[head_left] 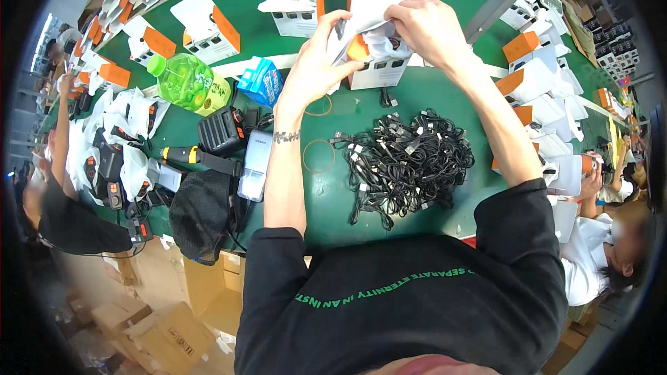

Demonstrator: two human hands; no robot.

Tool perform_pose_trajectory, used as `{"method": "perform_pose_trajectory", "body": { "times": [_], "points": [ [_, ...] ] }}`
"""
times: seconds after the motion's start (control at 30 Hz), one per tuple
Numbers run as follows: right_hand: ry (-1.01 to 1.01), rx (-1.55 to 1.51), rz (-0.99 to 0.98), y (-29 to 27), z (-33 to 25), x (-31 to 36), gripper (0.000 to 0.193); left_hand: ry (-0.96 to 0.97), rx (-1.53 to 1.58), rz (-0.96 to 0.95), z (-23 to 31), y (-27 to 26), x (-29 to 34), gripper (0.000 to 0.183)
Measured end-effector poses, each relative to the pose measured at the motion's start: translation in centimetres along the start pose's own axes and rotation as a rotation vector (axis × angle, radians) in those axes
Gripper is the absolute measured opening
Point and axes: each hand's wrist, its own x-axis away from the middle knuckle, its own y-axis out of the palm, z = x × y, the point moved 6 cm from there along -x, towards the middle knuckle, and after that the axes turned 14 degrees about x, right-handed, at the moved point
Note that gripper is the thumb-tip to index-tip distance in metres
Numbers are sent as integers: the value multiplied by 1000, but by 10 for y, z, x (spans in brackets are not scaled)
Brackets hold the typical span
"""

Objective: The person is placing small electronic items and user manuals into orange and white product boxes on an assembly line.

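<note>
In front of me at the far side of the green table stands an open white and orange box [379,75], a soft white bag [373,14] bunched at its top. My left hand [314,64] is closed round the box's left edge, thumb by the orange flap [358,48]. The fingers of my right hand [427,28] pinch the white bag above the box's right side. What lies inside is mostly hidden by the bag and my hands. Nearer to me is a heap of black cables [413,163], with one coiled cable [388,98] lying apart beside the box.
Left of my arm stand a green bottle [187,83], a blue carton [260,82], a black device [221,130], a grey device [256,167] and a black mesh cap [201,212]. More open boxes [295,3] line the far side. Co-workers sit left and right.
</note>
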Motion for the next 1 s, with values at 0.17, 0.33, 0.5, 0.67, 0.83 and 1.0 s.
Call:
{"method": "perform_pose_trajectory", "body": {
  "times": [0.17, 0.33, 0.5, 0.67, 0.83, 1.0],
  "points": [
    [151, -296, 112, -4, 4, 3, 17, -34, 21, -2, 0, 12, 2, 70],
    [114, -382, 216, -49, -8, 7, 13, 74, -103, 177, 35, -4, 30, 67],
    [242, -475, 434, -104, 18, -4, 12, 125, -213, 321, 60, -45, 96, 67],
    [452, -40, 536, -75, 113, -25, 11, -39, -189, 343, 54, -44, 119, 65],
    [521, 55, 220, 17, 114, -47, 18, -156, -197, 358, 48, -63, 133, 75],
    [481, 172, 145, 47, 123, -48, 17, -19, 8, 568, 73, -85, 142, 81]
  ]
}}
